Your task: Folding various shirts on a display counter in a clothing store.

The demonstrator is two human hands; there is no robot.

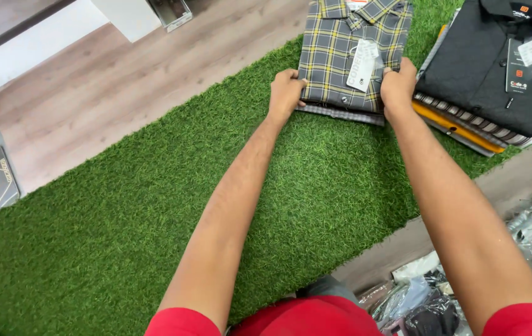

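Both hands are clamped on the folded grey-and-yellow plaid shirt (340, 56), left hand (286, 93) on its left edge, right hand (398, 87) on the right. It's lying on the green turf mat (154, 205), just beside a stack of folded shirts (483, 68).

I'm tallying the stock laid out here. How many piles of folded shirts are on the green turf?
2. A plaid pile held at its near edge by the left hand and right hand; a pile topped by a black shirt to its right. More may lie beyond the frame.
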